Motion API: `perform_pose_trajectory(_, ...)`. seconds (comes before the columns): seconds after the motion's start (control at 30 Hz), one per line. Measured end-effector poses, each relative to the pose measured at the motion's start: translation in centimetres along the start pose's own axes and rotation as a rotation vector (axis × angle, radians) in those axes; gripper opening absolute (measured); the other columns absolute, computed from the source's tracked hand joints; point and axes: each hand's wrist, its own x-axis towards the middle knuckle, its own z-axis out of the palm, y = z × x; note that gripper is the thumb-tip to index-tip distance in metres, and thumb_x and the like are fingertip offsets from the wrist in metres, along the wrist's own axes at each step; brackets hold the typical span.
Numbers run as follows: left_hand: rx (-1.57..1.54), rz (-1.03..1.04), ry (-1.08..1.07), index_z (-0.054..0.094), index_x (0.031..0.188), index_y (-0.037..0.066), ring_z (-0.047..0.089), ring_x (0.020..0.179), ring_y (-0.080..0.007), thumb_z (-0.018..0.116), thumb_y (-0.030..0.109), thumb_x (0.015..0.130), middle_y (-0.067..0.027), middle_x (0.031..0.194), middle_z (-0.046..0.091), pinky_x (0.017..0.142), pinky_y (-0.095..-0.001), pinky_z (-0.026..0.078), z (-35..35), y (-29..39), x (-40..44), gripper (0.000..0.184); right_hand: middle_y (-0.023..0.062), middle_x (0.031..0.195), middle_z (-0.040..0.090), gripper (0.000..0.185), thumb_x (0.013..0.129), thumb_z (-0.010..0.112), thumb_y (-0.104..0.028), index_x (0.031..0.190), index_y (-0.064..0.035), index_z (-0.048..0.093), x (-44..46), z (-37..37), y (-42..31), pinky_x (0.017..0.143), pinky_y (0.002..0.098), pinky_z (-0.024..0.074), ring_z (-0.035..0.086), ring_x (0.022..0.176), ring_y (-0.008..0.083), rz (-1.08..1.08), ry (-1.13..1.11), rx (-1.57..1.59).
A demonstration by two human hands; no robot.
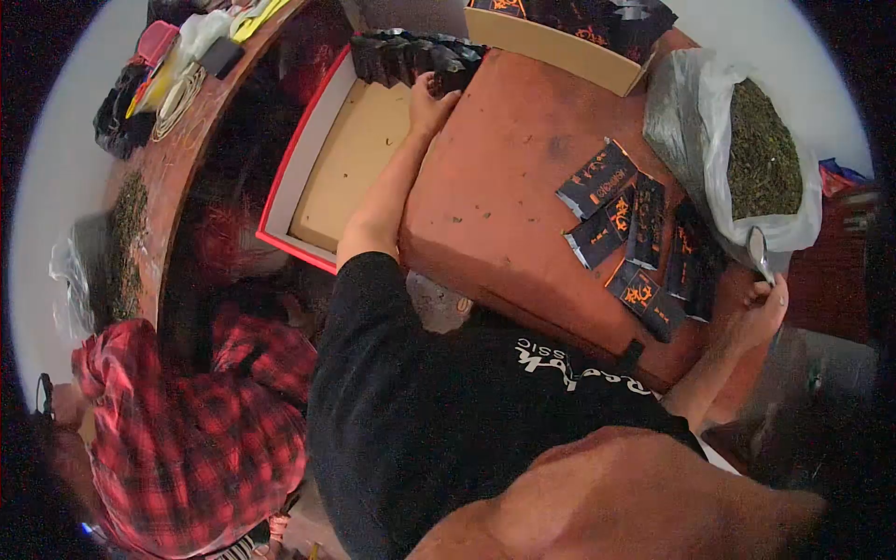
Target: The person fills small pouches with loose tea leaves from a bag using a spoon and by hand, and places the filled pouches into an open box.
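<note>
My left hand (432, 105) reaches into the far end of a shallow red-edged box (322, 173). Its fingers are closed around the edge of a black packet (439, 82), which stands in a row of similar packets (387, 58). My right hand (767, 306) grips a metal spoon (758, 250), its bowl pointing up beside an open plastic bag (686, 103) of dried green-brown leaves (761, 149). Between the hands, several black packets with orange lettering (644, 297) lie overlapping on the reddish table (504, 187).
A cardboard box (560, 47) with more black packets stands at the back. On the left, a curved table edge (201, 131) carries cord, bags and a pink container (157, 43). A person in a red checked shirt (201, 439) is close at my left. Leaf crumbs dot the table.
</note>
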Motion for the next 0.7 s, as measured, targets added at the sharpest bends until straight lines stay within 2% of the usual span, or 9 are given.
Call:
perform_pose_trajectory(0.13, 0.066, 0.066, -0.006, 0.051, 0.128, 0.001, 0.061, 0.11, -0.0301, 0.086, 0.026, 0.071, -0.0179, 0.119, 0.062, 0.094, -0.0387, 0.049, 0.9, -1.2, -0.1, 0.072, 0.0007, 0.074, 0.054, 0.035, 0.102, 0.046, -0.027, 0.116, 0.0012, 0.06, -0.1, 0.2, -0.2, 0.05, 0.0245, 0.0376, 0.046, 0.059, 0.0092, 0.052, 0.012, -0.045)
perform_pose_trajectory(0.23, 0.017, 0.099, -0.018, 0.05, 0.13, 0.0, 0.06, 0.11, -0.0297, 0.085, 0.026, 0.073, -0.0176, 0.121, 0.06, 0.094, -0.0387, 0.049, 1.1, -2.4, 0.1, 0.071, -0.0016, 0.075, 0.057, 0.034, 0.102, 0.048, -0.025, 0.118, 0.0016, 0.06, -0.6, 0.8, -1.0, 0.056, 0.0242, 0.0384, 0.048, 0.062, 0.0074, 0.052, 0.033, -0.108)
perform_pose_trajectory(0.3, -0.02, 0.119, -0.024, 0.049, 0.131, 0.0, 0.06, 0.111, -0.0289, 0.085, 0.025, 0.075, -0.0174, 0.122, 0.059, 0.095, -0.0389, 0.049, 1.4, -3.4, 0.1, 0.071, -0.0005, 0.074, 0.056, 0.033, 0.102, 0.048, -0.026, 0.117, 0.0009, 0.061, 0.2, -0.3, 0.5, 0.052, 0.0233, 0.0376, 0.048, 0.06, 0.0077, 0.038, -0.002, -0.069)
perform_pose_trajectory(0.4, -0.202, 0.024, -0.068, 0.048, 0.133, 0.001, 0.058, 0.115, -0.0291, 0.083, 0.026, 0.078, -0.0175, 0.127, 0.056, 0.096, -0.0395, 0.049, 0.2, 0.1, -1.3, 0.069, 0.0001, 0.073, 0.056, 0.031, 0.102, 0.049, -0.025, 0.115, 0.0001, 0.062, 0.4, -0.5, 0.7, 0.048, 0.0223, 0.0368, 0.047, 0.057, 0.0076, 0.016, -0.013, -0.069)
perform_pose_trajectory(0.5, -0.3, 0.058, -0.153, 0.046, 0.136, 0.001, 0.056, 0.118, -0.0304, 0.08, 0.026, 0.082, -0.0179, 0.133, 0.053, 0.097, -0.0401, 0.048, -0.4, -0.3, -1.0, 0.069, 0.0006, 0.073, 0.057, 0.03, 0.102, 0.049, -0.024, 0.114, -0.0003, 0.062, 0.6, -1.0, 1.3, 0.048, 0.0218, 0.037, 0.047, 0.055, 0.0076, 0.023, -0.033, -0.011)
perform_pose_trajectory(0.7, -0.159, -0.026, -0.138, 0.043, 0.14, 0.0, 0.056, 0.119, -0.0315, 0.078, 0.024, 0.083, -0.0199, 0.135, 0.051, 0.097, -0.0395, 0.048, -0.2, -2.2, -1.0, 0.071, 0.0003, 0.073, 0.057, 0.031, 0.102, 0.048, -0.024, 0.116, 0.0009, 0.062, 0.4, -1.1, 0.9, 0.051, 0.0216, 0.0372, 0.047, 0.059, 0.0069, 0.039, -0.028, -0.031)
